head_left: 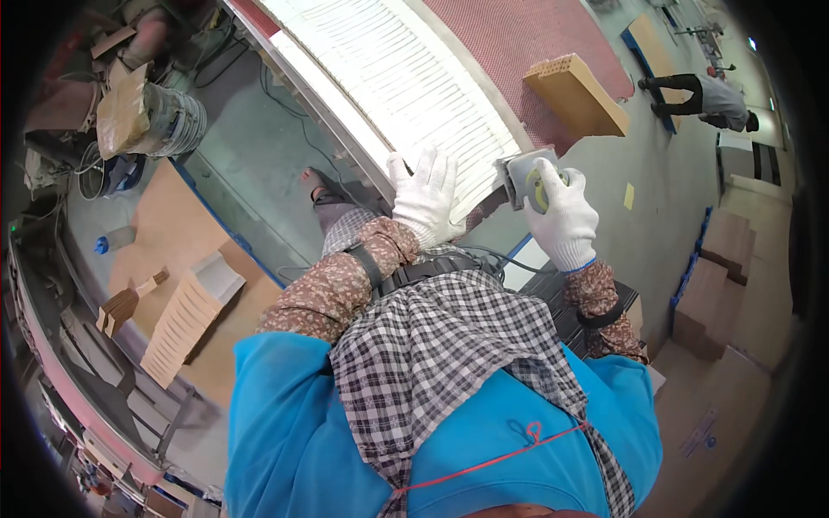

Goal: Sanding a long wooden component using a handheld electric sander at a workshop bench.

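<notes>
A long white panel point(401, 73) with rows of narrow grooves lies on the workbench before me. Spread flat across its near end, my left hand point(427, 200) in a white knit glove presses down with the fingers apart. My right hand point(566, 220), gloved the same way, is wrapped round a handheld power sander point(522, 177) with a grey body and some green. The sander is at the panel's near right corner; whether its pad touches the panel is hidden. A dark cord runs beside my waist below the right hand.
On the red mesh bench cover point(527, 39) stands a brown stack of boards point(577, 95). To the left, a tan board point(155, 229) carries grooved pieces point(192, 315) and a bottle point(115, 239). Brown stacks point(712, 281) stand far right, below another person point(712, 99).
</notes>
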